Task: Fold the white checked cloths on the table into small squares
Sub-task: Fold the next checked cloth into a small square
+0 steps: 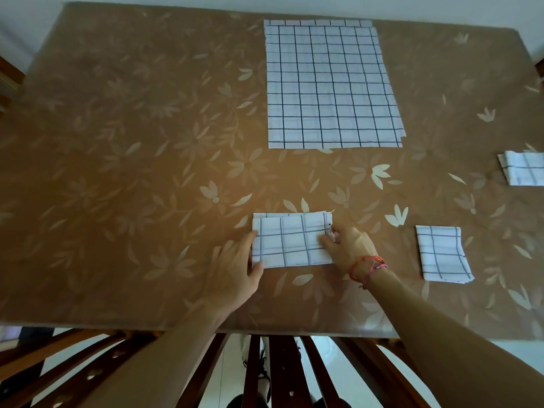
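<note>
Head view: pinched at 3 o'clock by the right hand, pressed flat by the left hand, the cloth could be skewed if tugged.

White cloths with dark grid checks, brown floral table cover, pink-orange wrist strings

Dim, warm light on the table; brighter far wall. Soft, faint shadows. Crisp at the big cloth, bowed and softer toward edges.
</note>
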A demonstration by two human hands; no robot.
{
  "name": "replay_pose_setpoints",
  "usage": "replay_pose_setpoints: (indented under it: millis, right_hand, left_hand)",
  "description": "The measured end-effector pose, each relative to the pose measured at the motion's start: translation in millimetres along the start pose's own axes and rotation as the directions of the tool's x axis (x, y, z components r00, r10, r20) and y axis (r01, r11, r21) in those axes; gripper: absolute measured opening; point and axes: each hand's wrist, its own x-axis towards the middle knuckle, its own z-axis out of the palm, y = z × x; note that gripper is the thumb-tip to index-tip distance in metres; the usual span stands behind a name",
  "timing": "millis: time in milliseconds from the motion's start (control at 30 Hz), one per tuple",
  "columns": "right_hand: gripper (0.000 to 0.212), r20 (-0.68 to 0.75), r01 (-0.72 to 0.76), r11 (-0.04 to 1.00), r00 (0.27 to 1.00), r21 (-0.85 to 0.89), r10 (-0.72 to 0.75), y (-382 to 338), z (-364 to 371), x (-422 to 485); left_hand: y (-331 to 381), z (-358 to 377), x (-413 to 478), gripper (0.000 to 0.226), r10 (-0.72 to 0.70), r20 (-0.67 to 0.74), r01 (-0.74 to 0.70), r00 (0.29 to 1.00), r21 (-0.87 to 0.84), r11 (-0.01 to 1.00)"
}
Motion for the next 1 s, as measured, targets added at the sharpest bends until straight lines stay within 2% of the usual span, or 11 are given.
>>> replay_pose_setpoints:
  millis: [67,167,233,267,333,400,500,567,733,833,1000]
  right_hand:
    - [0.019,0.021,-0.055,0.997,0.998,-0.055,0.056,-6.4,-8.1,-6.3]
    - [0.04,0.095,-0.007,0.98,0.995,-0.199,0.026,-27.5,-24.3,-19.0]
    - [0.034,0.114,-0.004,0.976,0.993,-0.216,0.029,-14.9,-16.6,-1.4]
    - [0.028,0.065,-0.015,0.989,0.998,-0.148,0.025,3.8,-3.9,7.1]
    - [0.021,-0.016,0.019,0.989,1.0,-0.144,-0.022,4.1,-0.7,8.3]
    - [0.022,-0.016,0.049,0.99,0.999,-0.135,-0.052,3.5,0.6,11.0]
    - [0.021,-0.086,0.061,0.989,0.994,-0.135,-0.073,-3.1,-3.0,7.0]
    - [0.022,-0.121,0.081,0.994,0.989,-0.075,-0.089,-2.4,-2.5,8.6]
    - [0.022,-0.153,0.082,0.994,0.986,0.07,-0.071,3.7,-4.8,9.3]
    - [0.022,-0.157,0.052,0.995,0.987,0.091,-0.037,8.4,-4.2,9.5]
    - [0.021,-0.174,0.024,0.996,0.985,0.086,-0.009,8.7,-1.1,13.7]
  left_hand:
    - [-0.6,-1.3,1.1,0.059,0.004,-0.003,-0.004,1.0,-0.036,0.999]
    - [-0.1,-4.0,4.6,0.059,-0.009,0.007,0.009,1.0,-0.059,0.998]
    - [1.9,-5.4,7.8,0.056,-0.019,0.011,0.019,1.0,-0.057,0.998]
    - [3.2,-6.0,9.8,0.055,-0.02,0.013,0.021,1.0,-0.053,0.998]
    - [4.1,-7.1,13.3,0.054,-0.012,0.022,0.013,1.0,-0.04,0.999]
    - [3.2,-7.2,15.2,0.053,-0.019,0.018,0.019,1.0,-0.044,0.999]
    - [2.1,-5.6,14.7,0.046,-0.056,-0.039,0.051,0.998,-0.118,0.992]
    - [5.3,-4.2,11.6,0.037,-0.125,-0.071,0.109,0.99,-0.198,0.974]
    - [10.3,-3.6,9.0,0.02,-0.152,-0.076,0.125,0.986,-0.281,0.952]
    - [11.4,-3.1,11.0,0.019,-0.151,-0.103,0.108,0.983,-0.34,0.934]
    - [14.2,-5.1,9.5,0.017,-0.204,-0.056,0.166,0.977,-0.399,0.902]
